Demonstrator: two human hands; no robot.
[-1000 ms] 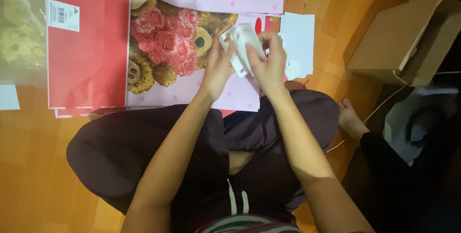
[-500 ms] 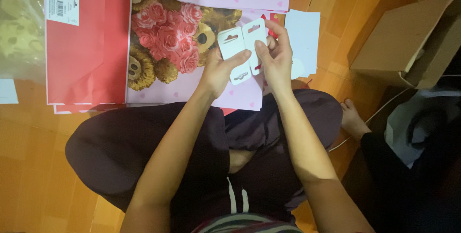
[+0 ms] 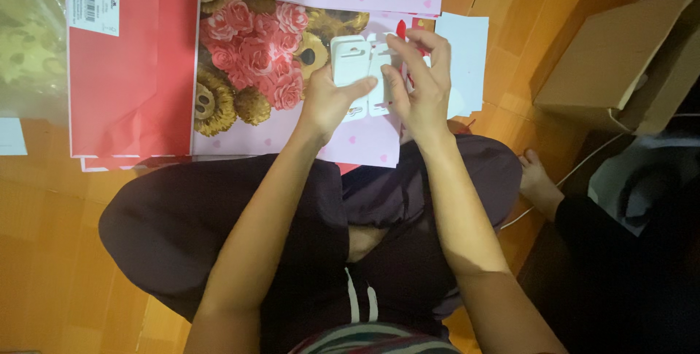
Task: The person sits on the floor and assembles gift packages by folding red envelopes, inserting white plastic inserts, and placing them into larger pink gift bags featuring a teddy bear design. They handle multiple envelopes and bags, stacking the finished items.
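Both hands' grip on white tags (image 3: 359,69)

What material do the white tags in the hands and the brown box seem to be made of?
White tags: probably stiff card or thin plastic, smooth and flat with punched hang holes; the look leaves it open. Brown box: corrugated cardboard, matte, with folded flaps.
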